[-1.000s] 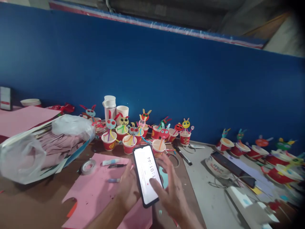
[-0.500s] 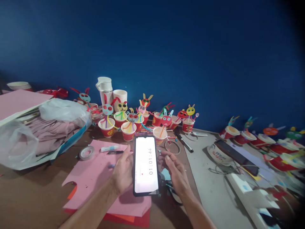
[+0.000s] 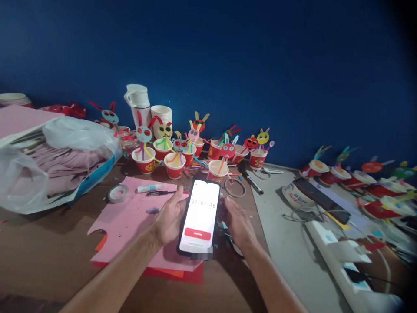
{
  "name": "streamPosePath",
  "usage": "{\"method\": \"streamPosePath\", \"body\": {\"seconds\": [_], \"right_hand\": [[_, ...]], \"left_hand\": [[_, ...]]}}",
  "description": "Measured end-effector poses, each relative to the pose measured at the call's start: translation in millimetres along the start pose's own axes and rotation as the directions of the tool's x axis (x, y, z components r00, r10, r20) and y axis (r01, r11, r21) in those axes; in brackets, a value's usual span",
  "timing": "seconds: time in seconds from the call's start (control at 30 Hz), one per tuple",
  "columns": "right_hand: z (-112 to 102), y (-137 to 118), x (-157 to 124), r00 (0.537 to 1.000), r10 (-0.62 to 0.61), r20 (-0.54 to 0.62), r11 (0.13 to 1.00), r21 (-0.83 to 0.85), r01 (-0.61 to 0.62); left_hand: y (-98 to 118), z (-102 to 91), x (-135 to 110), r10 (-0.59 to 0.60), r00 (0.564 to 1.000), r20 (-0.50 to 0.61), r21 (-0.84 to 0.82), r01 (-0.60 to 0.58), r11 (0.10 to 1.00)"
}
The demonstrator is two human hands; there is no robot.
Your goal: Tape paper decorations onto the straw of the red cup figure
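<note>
My left hand (image 3: pixel 169 219) grips the left side of a black-edged smartphone (image 3: pixel 200 217), its thumb along the edge. The lit screen reads 01:01:46 above a red button; a blurred patch covers the lower edge. My right hand (image 3: pixel 239 224) is at the phone's right edge, with fingers partly hidden behind it. Below lie pink paper sheets (image 3: pixel 130 226) with a glue stick (image 3: pixel 150 188), a black pen (image 3: pixel 163 193) and a roll of clear tape (image 3: pixel 118 194). Scissors (image 3: pixel 235 245) are partly covered by my right hand.
Several red paper cups with paper faces, such as this cup (image 3: pixel 143 163), line the back. A white jug (image 3: pixel 138 102) and stacked cups (image 3: pixel 162 115) stand behind. A plastic-covered box (image 3: pixel 87 182) sits left. At right are another phone (image 3: pixel 322 200) and a white power strip (image 3: pixel 339 261).
The screen has turned from sideways to upright text, and the count went from 01:01:44 to 01:01:46. My right hand has come closer to the phone, which now tilts slightly.
</note>
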State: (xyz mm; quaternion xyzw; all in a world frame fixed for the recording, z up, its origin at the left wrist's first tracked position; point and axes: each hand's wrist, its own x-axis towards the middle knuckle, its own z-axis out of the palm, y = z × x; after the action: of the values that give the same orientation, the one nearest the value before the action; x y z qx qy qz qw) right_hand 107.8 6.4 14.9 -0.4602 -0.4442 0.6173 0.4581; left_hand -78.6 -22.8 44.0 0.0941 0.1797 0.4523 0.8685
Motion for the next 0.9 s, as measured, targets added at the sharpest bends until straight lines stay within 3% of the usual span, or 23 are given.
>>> {"method": "streamPosePath", "body": {"seconds": [0.13,0.37,0.9], "right_hand": [[-1,5,1,1.000,0.021,-0.021,1.000,0.022,-0.020],[6,9,-2,0.996,0.067,0.057,0.980,0.186,-0.076],[15,12,-11,0.976,0.104,0.190,0.976,0.171,-0.138]], "left_hand": [[-1,-0.4,1,0.008,1.000,-0.001,0.031,-0.008,0.999],[-1,-5.0,2,0.028,1.000,-0.006,0.027,-0.028,0.999],[2,3.9,-1,0.120,0.993,0.000,-0.062,-0.120,0.991]]}}
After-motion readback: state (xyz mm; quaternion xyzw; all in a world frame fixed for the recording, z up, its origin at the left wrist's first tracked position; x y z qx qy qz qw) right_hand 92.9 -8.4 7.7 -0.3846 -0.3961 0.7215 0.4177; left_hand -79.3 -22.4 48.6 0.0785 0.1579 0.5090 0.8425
